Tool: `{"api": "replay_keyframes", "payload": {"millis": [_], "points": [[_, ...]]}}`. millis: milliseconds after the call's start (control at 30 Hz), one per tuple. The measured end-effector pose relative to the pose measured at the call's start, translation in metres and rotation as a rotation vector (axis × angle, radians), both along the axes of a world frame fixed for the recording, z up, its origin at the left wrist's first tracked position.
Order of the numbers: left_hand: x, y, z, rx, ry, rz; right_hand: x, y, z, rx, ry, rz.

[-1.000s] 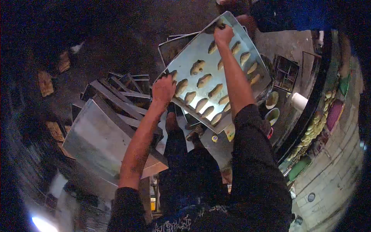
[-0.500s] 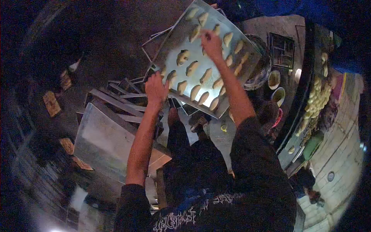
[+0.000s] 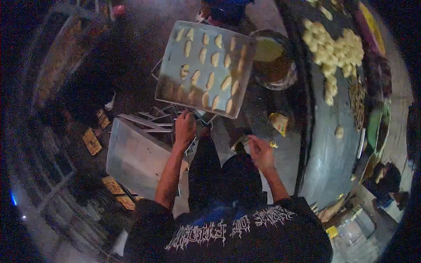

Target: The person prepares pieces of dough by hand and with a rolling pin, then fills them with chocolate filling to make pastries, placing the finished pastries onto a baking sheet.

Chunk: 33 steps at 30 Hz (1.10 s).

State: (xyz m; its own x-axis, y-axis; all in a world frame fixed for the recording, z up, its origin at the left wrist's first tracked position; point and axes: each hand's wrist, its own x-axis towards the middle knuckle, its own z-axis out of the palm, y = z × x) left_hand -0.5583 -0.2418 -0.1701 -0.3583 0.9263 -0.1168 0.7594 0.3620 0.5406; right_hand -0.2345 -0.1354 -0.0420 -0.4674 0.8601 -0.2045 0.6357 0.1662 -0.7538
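Note:
A square metal tray point(image 3: 172, 57) holds several crescent-shaped pale dough pieces point(image 3: 203, 55), one of them with a dark patch. My left hand point(image 3: 185, 127) is closed at the tray's near edge, its fingertips curled out of sight; what they grip is hidden. To the right, my right hand point(image 3: 262, 153) hovers over the floor near my knee, away from the tray. Its fingers are bent and blurred by motion, and I cannot see anything held.
An upturned-looking metal tray point(image 3: 136, 153) leans beside metal frames point(image 3: 151, 120) at the left. Beyond the tray on the right is a large round basin point(image 3: 287, 74). A long dark table point(image 3: 324, 153) bears a heap of pale dough pieces point(image 3: 333, 48). A yellow packet point(image 3: 279, 123) lies on the floor.
My right hand has withdrawn from above the dough pieces toward my body. The view has turned, so the tray now appears further left and straighter. My left hand stays by its near edge.

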Motion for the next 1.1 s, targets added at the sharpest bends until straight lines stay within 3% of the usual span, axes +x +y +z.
{"api": "replay_keyframes", "payload": {"millis": [67,167,200,267,333,367,400,533,600,767,833,867,900,933,967,1000,1033,1100], "points": [[0.037,0.002,0.024,0.016,-0.056,-0.025,0.061,0.004,0.049,0.138,-0.043,-0.182],[0.092,-0.017,-0.002,0.046,-0.137,-0.061,0.173,-0.014,0.098,0.264,-0.006,-0.569],[0.113,-0.015,0.0,-0.085,-0.128,-0.106,0.213,-0.021,0.12,0.205,-0.019,-0.711],[0.162,-0.019,-0.002,-0.352,-0.114,-0.3,0.311,-0.048,0.11,0.373,0.032,-0.918],[0.188,-0.06,-0.095,-0.172,-0.321,-0.404,0.399,-0.105,0.1,0.487,-0.041,-1.043],[0.198,-0.067,-0.097,-0.277,-0.324,-0.495,0.433,-0.131,0.111,0.418,-0.21,-1.113],[0.211,-0.074,-0.095,-0.379,-0.328,-0.589,0.459,-0.166,0.12,0.302,-0.36,-1.174],[0.262,-0.053,-0.081,-0.632,-0.068,-0.7,0.512,-0.283,0.124,0.24,-0.459,-1.39],[0.258,-0.021,-0.083,-0.65,0.056,-0.681,0.487,-0.281,0.118,0.242,-0.464,-1.41],[0.276,0.025,-0.07,-0.598,0.325,-0.596,0.492,-0.265,0.108,0.353,-0.48,-1.362],[0.278,0.033,-0.055,-0.726,0.367,-0.659,0.505,-0.246,0.097,0.584,-0.639,-1.247],[0.277,0.035,-0.046,-0.826,0.366,-0.703,0.522,-0.247,0.09,0.191,-0.613,-1.13],[0.292,0.027,-0.004,-0.737,0.311,-0.584,0.523,-0.237,0.098,0.11,-0.595,-1.179],[0.247,0.005,-0.089,-0.572,0.315,-0.648,0.523,-0.226,0.109,0.031,-0.585,-1.211],[0.273,0.007,0.008,-0.79,0.085,-0.402,0.567,-0.237,0.072,-0.125,-0.638,-1.078],[0.273,-0.004,0.009,-0.816,0.028,-0.274,0.611,-0.248,0.036,-0.265,-0.68,-0.93],[0.263,-0.025,-0.004,-0.829,-0.017,-0.155,0.612,-0.222,0.045,-0.161,-0.322,-0.729],[0.25,-0.054,-0.012,-0.864,-0.123,0.06,0.611,-0.162,0.067,-0.328,0.646,-0.249]]}}
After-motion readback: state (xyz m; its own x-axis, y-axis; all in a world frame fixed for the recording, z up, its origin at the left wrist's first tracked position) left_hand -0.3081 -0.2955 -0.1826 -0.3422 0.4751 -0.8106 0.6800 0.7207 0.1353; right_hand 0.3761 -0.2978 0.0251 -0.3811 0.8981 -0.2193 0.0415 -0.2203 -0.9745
